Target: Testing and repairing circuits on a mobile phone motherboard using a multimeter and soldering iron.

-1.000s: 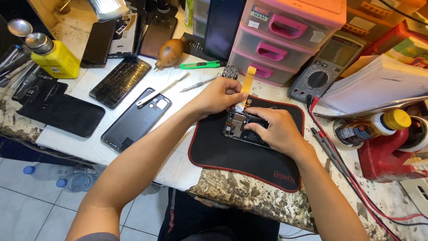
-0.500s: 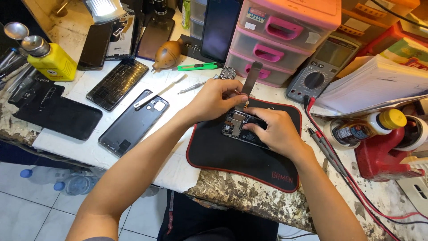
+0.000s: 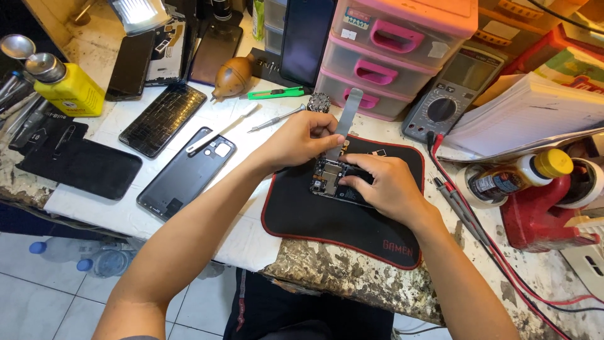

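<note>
Head view, black mat (image 3: 340,220) lying near the bench edge, opened phone (image 3: 333,179) sitting on it, right hand (image 3: 384,186) pressing it down, left hand (image 3: 302,138) pinching a thin metal pry tool (image 3: 348,116) against its far end.

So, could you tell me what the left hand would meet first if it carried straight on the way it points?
Probably the thin metal pry strip that the left hand pinches, then the right hand; depth is unclear.

Worn, chipped workbench (image 3: 327,277) with black red-edged mat (image 3: 327,220), phone back cover (image 3: 185,173), cracked screen (image 3: 162,119), multimeter (image 3: 450,94), pink drawers (image 3: 390,56).
</note>
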